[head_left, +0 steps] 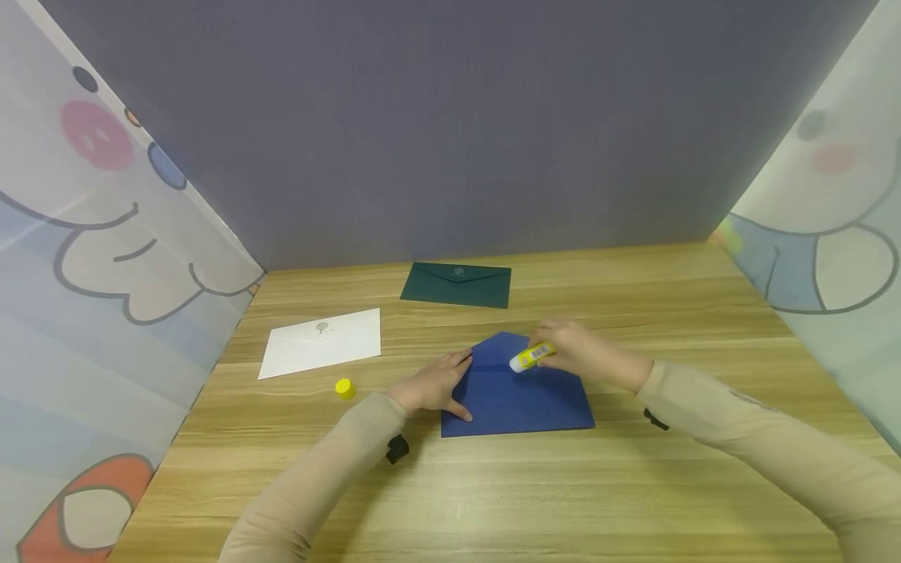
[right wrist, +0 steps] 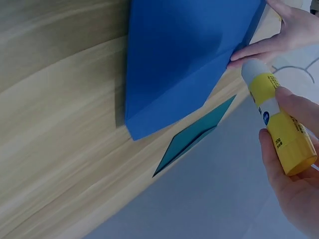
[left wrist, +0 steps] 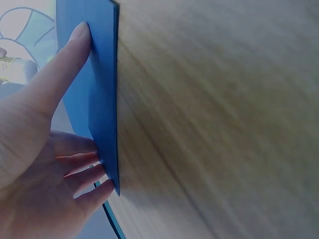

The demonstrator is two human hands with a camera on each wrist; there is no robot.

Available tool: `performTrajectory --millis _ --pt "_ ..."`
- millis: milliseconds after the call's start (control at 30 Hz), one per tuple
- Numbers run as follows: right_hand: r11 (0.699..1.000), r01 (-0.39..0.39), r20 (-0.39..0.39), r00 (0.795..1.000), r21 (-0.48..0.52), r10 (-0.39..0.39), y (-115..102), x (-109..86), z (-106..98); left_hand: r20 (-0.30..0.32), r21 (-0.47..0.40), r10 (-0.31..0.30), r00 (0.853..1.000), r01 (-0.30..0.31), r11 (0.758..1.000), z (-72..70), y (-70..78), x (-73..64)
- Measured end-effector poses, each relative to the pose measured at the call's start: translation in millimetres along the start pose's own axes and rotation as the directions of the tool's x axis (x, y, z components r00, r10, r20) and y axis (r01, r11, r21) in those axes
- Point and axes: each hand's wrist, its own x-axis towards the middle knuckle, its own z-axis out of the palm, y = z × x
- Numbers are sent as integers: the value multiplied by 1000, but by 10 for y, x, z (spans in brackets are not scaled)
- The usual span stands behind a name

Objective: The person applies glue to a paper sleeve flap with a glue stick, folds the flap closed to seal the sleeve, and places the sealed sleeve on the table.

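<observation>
A dark green envelope (head_left: 457, 293) with a pale printed mark on its flap lies by the far edge of the wood-grained bench (head_left: 450, 500), just beside an upright grey panel (head_left: 450, 133). Nearer and farther left, a white envelope (head_left: 338, 348) lies slightly askew, a small tree printed on it. Pale cartoon figures with pink patches cover the left wall (head_left: 35, 258) and the right wall (head_left: 852, 258).

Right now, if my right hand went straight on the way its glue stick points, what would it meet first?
Likely the blue envelope, beneath the glue stick; any gap between them is hard to judge.
</observation>
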Motion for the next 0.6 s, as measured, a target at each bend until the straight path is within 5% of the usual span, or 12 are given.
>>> performTrajectory --millis 600 --pt "1000 22 154 988 -12 -20 -164 195 230 -3 -8 -3 1000 3 1000 30 -32 21"
